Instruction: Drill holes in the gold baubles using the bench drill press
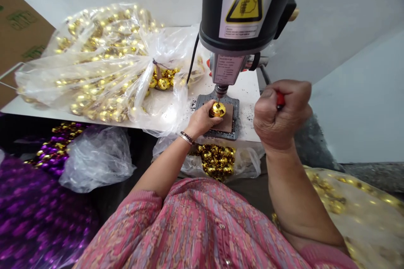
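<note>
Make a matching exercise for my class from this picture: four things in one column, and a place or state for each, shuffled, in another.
Column one
1. Left hand
2. Right hand
3. Yellow triangular warning sticker with a black border
4. Flat brown square board

Column two
A. On a black-and-silver cylindrical machine housing
B. Closed around a red handle
C. Lying on a grey metal base
D. Holding a shiny gold faceted ball

Pairs: 1-D, 2-B, 3-A, 4-C

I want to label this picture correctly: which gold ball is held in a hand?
The one gold ball directly beneath the drill chuck, gripped by the left hand. The other gold balls lie massed in groups.
</note>
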`<action>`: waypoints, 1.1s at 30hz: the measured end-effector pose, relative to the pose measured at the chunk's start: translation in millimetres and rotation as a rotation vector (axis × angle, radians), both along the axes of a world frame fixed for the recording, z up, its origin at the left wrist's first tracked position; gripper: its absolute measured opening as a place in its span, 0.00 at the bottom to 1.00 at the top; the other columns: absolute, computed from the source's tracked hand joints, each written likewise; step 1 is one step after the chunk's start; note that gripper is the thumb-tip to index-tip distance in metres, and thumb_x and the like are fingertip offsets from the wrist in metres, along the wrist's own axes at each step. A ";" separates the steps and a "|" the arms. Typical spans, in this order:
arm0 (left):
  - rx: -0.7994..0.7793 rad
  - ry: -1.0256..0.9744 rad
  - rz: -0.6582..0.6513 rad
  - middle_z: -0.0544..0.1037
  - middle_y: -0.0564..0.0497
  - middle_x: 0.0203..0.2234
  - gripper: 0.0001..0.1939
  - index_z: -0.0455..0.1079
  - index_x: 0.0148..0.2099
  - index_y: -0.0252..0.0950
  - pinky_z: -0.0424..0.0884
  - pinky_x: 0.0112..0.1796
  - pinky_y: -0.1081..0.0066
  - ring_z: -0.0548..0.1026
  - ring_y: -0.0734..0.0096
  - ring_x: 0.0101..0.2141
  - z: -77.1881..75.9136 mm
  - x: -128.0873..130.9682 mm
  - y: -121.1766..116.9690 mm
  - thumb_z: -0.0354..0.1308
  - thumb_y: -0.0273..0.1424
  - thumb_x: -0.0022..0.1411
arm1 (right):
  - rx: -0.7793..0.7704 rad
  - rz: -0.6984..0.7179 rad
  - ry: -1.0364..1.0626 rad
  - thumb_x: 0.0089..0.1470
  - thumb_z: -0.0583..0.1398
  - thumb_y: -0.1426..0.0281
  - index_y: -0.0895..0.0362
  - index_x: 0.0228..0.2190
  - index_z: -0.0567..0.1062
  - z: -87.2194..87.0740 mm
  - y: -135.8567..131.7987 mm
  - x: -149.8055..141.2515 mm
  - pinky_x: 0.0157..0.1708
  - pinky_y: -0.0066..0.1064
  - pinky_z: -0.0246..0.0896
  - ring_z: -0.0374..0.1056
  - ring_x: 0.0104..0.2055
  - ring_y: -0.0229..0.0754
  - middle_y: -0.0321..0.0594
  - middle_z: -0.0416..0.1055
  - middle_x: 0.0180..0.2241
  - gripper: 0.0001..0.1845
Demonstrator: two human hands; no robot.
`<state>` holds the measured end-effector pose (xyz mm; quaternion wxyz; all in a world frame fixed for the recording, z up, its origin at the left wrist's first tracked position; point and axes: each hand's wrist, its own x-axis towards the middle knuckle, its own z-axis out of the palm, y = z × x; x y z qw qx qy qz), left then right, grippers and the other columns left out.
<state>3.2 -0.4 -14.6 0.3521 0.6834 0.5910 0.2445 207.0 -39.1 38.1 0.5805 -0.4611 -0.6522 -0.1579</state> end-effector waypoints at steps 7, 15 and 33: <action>-0.009 0.018 0.014 0.91 0.45 0.58 0.38 0.80 0.74 0.40 0.82 0.62 0.57 0.87 0.48 0.58 -1.0 0.5 -1.0 0.78 0.27 0.63 | 0.134 0.062 0.082 0.76 0.56 0.60 0.50 0.43 0.75 -11.7 10.7 -4.6 0.42 0.34 0.67 0.67 0.36 0.37 0.35 0.70 0.35 0.11; 0.010 0.005 0.033 0.91 0.47 0.57 0.36 0.83 0.70 0.44 0.82 0.62 0.59 0.88 0.48 0.58 -3.2 0.8 -0.6 0.80 0.28 0.60 | 0.295 0.091 0.096 0.75 0.56 0.66 0.52 0.40 0.72 -5.8 15.2 -19.8 0.36 0.31 0.59 0.64 0.32 0.34 0.32 0.68 0.31 0.09; 0.075 -0.038 -0.236 0.89 0.44 0.60 0.34 0.80 0.69 0.41 0.83 0.60 0.61 0.87 0.57 0.56 -9.5 -49.2 -79.3 0.75 0.23 0.61 | -0.081 0.097 0.422 0.75 0.46 0.71 0.49 0.32 0.57 73.7 81.6 3.9 0.34 0.31 0.59 0.50 0.26 0.34 0.31 0.56 0.27 0.14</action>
